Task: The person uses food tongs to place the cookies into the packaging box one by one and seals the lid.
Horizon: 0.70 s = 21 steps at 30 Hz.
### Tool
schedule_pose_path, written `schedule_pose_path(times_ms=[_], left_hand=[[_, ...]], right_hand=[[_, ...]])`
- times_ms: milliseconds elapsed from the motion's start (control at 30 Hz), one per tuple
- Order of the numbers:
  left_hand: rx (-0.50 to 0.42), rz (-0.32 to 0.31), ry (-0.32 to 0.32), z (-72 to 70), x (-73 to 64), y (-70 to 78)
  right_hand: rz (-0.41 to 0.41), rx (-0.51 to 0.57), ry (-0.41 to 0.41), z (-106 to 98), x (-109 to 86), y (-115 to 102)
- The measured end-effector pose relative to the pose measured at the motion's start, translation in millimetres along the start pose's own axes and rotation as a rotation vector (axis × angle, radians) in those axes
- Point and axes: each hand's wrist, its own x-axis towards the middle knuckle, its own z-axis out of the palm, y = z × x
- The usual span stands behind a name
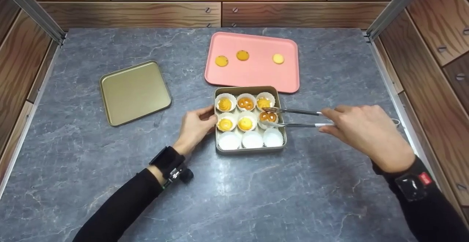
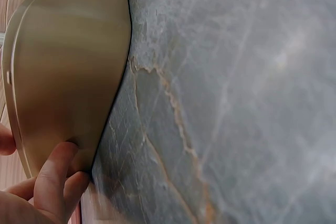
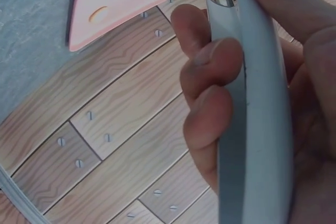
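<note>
A rectangular gold tin (image 1: pixel 250 150) holds white paper cups in rows. Swirl and pretzel-shaped cookies fill its back and middle rows; the front cups (image 1: pixel 253 140) show only white paper. My left hand (image 1: pixel 195 128) holds the tin's left side, thumb at the rim; in the left wrist view, fingers (image 2: pixel 51 179) press its outer wall. From the right, my right hand (image 1: pixel 370 132) grips metal tongs (image 1: pixel 298 112), with their pale handles (image 3: pixel 266 103) between fingers and thumb. The tong tips lie on either side of a pretzel cookie (image 1: pixel 268 117) at the middle row's right cup.
Behind the tin lies a pink tray (image 1: pixel 253 75) with two brown-yellow round cookies (image 1: pixel 242 55) and one paler cookie (image 1: pixel 278 58). A gold lid (image 1: pixel 135 93) lies at the left. Wood-patterned panels (image 1: pixel 128 14) bound the marbled grey tabletop (image 1: pixel 205 205).
</note>
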Motion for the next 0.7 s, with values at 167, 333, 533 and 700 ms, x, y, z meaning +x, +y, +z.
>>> schedule_pose_path(times_ms=[167, 333, 533, 700], left_hand=[[0.027, 0.014, 0.003, -0.6, -0.1, -0.6], [0.047, 0.014, -0.003, -0.6, -0.7, 0.4], [0.037, 0.029, 0.013, -0.1, -0.7, -0.1], [0.037, 0.044, 0.029, 0.6, -0.3, -0.8]], right_hand=[[0.001, -0.018, -0.024, 1, 4.9, -3], [0.015, 0.011, -0.043, 5, 5.8, -3], [0.019, 0.059, 0.009, 12, 4.5, 4], [0.044, 0.116, 0.092, 20, 4.9, 12]])
